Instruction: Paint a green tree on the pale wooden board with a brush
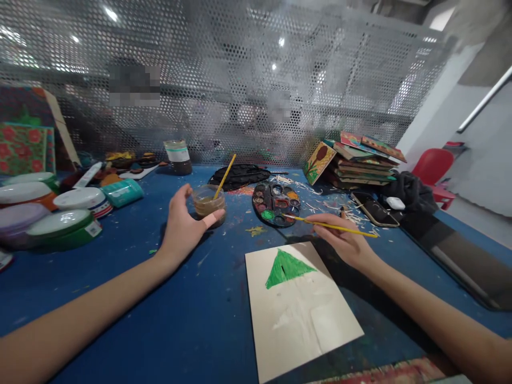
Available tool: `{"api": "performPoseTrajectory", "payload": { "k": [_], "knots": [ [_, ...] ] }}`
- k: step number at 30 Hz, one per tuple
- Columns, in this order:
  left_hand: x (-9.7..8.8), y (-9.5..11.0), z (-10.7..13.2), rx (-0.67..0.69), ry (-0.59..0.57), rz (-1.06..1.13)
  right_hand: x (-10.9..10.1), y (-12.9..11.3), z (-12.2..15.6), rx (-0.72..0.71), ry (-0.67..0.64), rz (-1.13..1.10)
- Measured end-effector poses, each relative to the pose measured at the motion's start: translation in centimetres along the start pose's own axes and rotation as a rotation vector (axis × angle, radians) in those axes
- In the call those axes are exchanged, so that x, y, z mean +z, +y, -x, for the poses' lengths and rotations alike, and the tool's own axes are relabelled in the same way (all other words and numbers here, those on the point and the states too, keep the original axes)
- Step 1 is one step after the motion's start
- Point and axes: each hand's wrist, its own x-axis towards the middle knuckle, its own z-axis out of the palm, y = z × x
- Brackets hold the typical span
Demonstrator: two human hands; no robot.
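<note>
My left hand [184,224] curls around a small clear cup of brown water [208,204], thumb and fingers touching its side; a yellow brush handle [224,176] stands in the cup. My right hand [344,241] pinches a thin yellow paintbrush [332,226] whose tip reaches the round paint palette [276,204]. In front of me lies a white board [300,309] with a green triangle [287,268] painted on it.
Paint tubs with lids [60,226] crowd the left of the blue table [160,309]. A jar [178,157] stands at the back before a perforated metal screen. A stack of painted boards [360,157], a phone [374,210] and dark cloth [412,192] lie right. A red chair [434,168] stands beyond.
</note>
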Motion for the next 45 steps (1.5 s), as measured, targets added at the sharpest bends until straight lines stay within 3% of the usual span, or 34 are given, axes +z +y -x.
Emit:
{"api": "performPoseTrajectory", "payload": {
  "k": [4,6,7,12,15,18,28,45],
  "knots": [
    [-1.4,2.7,1.3,0.283,0.204,-0.009,0.8,-0.6,-1.7,0.003,0.017,-0.004],
    [-1.9,4.2,2.5,0.468,0.168,0.002,1.2,-1.0,-3.4,0.008,0.024,-0.004],
    [-2.1,4.9,3.2,0.563,0.086,0.007,1.5,-1.1,-4.3,0.012,0.030,0.000],
    [-2.2,7.9,7.3,1.087,-0.581,0.019,3.5,-1.5,-8.6,0.008,0.068,0.055],
    [-2.1,8.5,8.9,1.220,-0.818,-0.042,4.7,-1.6,-9.7,0.003,0.094,0.092],
    [-2.3,8.5,9.5,1.263,-0.889,-0.120,5.2,-1.7,-10.0,-0.003,0.134,0.141],
    [-2.5,8.2,9.6,1.285,-0.909,-0.162,5.6,-1.2,-9.7,-0.003,0.135,0.228],
    [-2.6,8.2,9.3,1.283,-0.980,-0.213,5.9,-0.9,-9.9,-0.009,0.144,0.113]
  ]
}}
